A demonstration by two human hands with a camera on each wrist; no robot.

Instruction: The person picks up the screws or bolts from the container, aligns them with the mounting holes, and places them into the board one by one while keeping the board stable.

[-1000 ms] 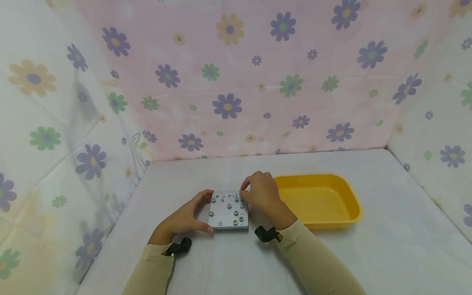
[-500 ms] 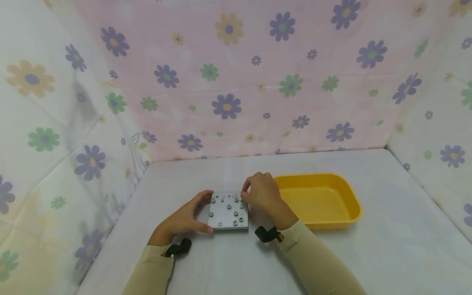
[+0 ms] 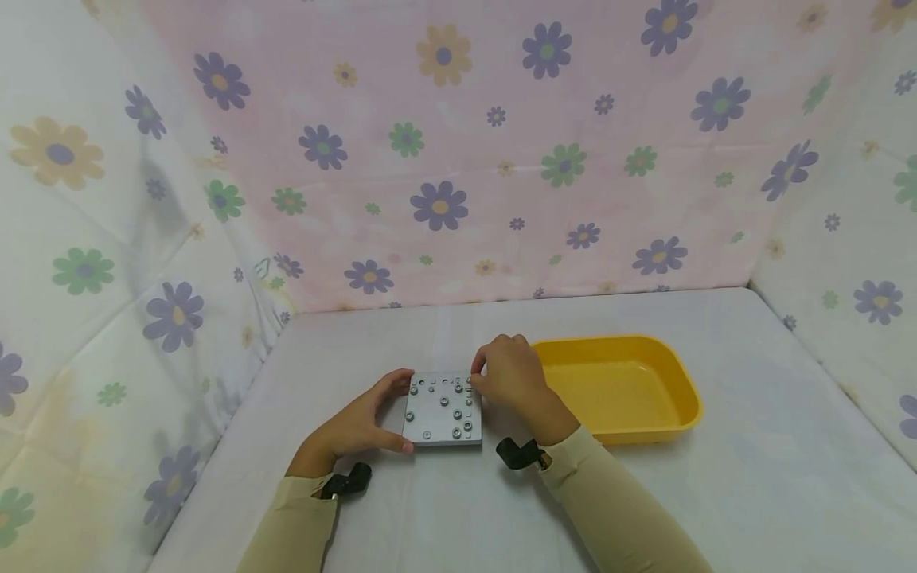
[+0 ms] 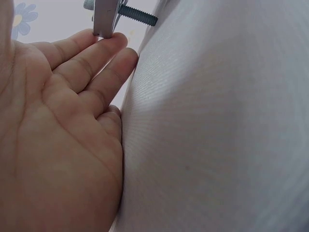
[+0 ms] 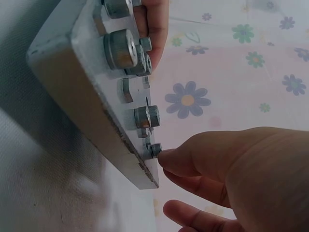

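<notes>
A silvery square metal plate [image 3: 426, 407] lies on the white table, with several socket head screws [image 3: 444, 401] standing in its top. My left hand [image 3: 351, 427] steadies it along the left side, thumb at the near corner and fingers at the far corner. Below the plate's edge [image 4: 104, 18], a threaded screw shank [image 4: 138, 15] sticks out underneath in the left wrist view. My right hand [image 3: 513, 380] pinches a small screw [image 5: 156, 150] at the far right corner of the plate. Its head shows at the thumb tip in the right wrist view; its shank is hidden.
To the right of the plate stands a yellow tray [image 3: 622, 388], close behind my right hand. Flowered cloth walls [image 3: 501, 175] close off the back and both sides of the white table [image 3: 444, 509]. Black wrist mounts [image 3: 517, 454] sit at both cuffs.
My right hand has shifted very slightly at the plate's far right corner, still pinching the small screw. The left hand and the plate keep their place.
</notes>
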